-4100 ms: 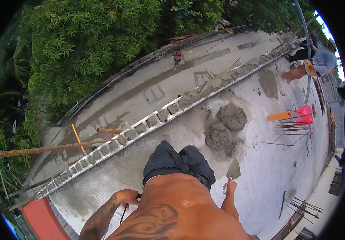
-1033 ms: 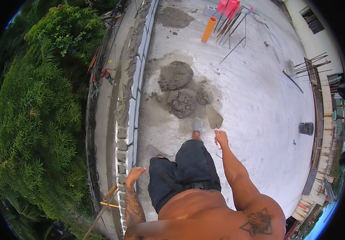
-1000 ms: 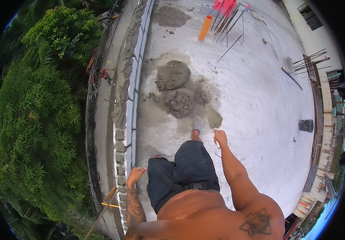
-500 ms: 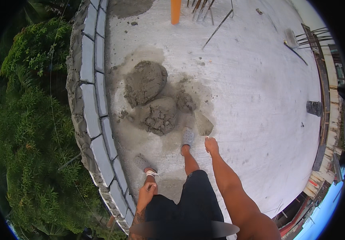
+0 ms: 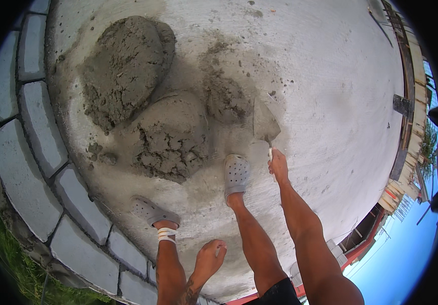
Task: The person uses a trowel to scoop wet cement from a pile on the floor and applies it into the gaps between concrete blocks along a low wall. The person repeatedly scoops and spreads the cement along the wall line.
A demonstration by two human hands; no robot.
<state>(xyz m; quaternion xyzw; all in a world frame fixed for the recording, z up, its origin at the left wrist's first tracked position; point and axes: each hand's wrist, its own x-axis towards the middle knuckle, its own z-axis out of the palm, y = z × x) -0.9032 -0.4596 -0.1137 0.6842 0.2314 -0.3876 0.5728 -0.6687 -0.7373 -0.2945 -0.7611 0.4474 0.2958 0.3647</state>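
My right hand [image 5: 279, 165] is closed round the handle of a trowel [image 5: 265, 123], its blade flat on the slab [image 5: 330, 91] just right of the wet mortar heaps [image 5: 170, 134]. My left hand [image 5: 209, 258] hangs loose and empty by my knee. I'd keep the blade low and slice under the heap's edge. No bucket or tub shows; the mortar lies bare beside the block row [image 5: 26, 173].

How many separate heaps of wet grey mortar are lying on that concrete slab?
3. A large grey mortar mound lies upper left by the block edge, a crumbly middle heap sits before the feet, and a small flat patch lies beside the steel trowel in the right hand.
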